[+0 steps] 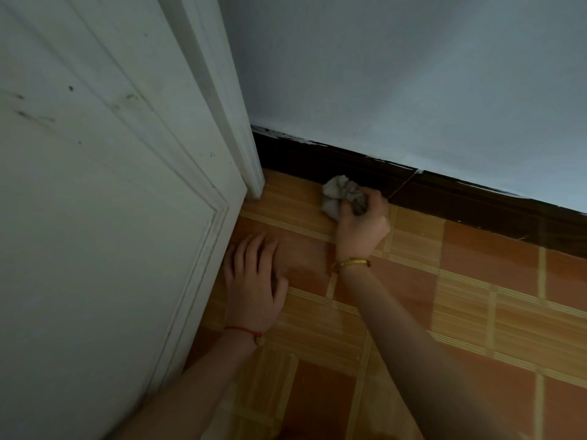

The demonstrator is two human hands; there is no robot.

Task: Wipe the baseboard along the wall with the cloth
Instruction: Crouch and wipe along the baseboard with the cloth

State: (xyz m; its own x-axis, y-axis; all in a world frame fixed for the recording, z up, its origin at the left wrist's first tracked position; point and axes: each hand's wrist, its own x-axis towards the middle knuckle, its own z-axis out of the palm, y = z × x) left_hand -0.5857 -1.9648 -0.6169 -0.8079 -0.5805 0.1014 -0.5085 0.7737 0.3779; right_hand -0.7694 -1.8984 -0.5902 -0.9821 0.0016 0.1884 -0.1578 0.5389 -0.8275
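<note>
Cloth (341, 195) bunched in right hand (363, 228), partly hiding baseboard (476, 204).

No readable text, labels or nos. on door (95, 185), wall (413, 74), floor tiles (476, 296), dim view

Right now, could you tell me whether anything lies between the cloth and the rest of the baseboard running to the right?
Nothing visible does. The right hand presses the cloth against the dark baseboard, and the floor beside it lies bare rightward.
</note>
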